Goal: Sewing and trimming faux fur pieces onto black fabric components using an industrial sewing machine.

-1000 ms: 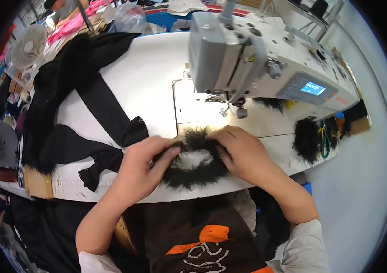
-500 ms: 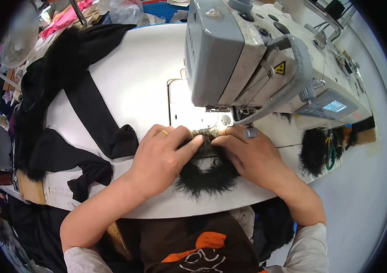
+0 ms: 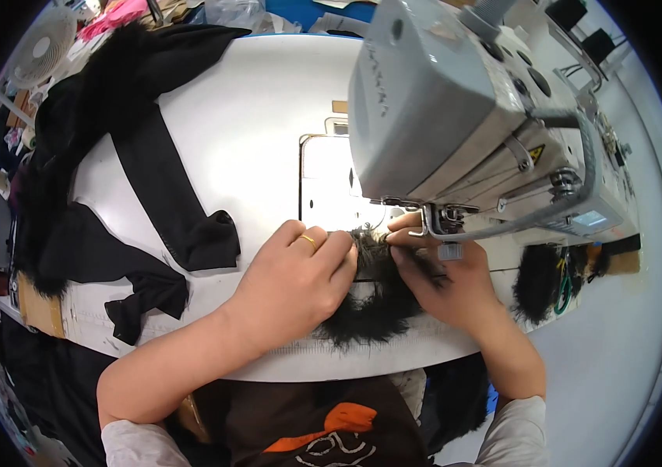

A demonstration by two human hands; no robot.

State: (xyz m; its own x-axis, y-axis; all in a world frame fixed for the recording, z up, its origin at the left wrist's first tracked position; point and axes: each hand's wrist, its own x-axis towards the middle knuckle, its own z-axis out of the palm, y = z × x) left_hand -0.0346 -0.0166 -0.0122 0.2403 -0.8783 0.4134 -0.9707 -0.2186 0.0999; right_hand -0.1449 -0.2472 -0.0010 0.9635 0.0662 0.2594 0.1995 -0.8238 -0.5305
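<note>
A loop of black fluffy fur trim (image 3: 366, 317) lies on the white sewing table, just in front of the sewing machine (image 3: 424, 109). Its far edge is at the presser foot area. My left hand (image 3: 292, 280), with a ring on one finger, pinches the fur's left far edge, fingers closed. On the other side my right hand (image 3: 456, 284) grips the fur's far right edge, thumb and fingertips together beside the presser foot. Part of this hand is behind the machine's needle end and thread guide, and some black fur shows across its fingers.
A black garment with fur trim (image 3: 136, 148) spreads over the table's left side, its bands reaching toward my left hand. At the right edge lie a black fur piece (image 3: 533, 284) and green-handled scissors (image 3: 563, 286). A fan (image 3: 41, 50) stands far left.
My view has shifted, so the machine appears larger and farther right. Both hands stay at the fur by the needle; my left fingers have drawn together, and the fur loop looks more bunched.
</note>
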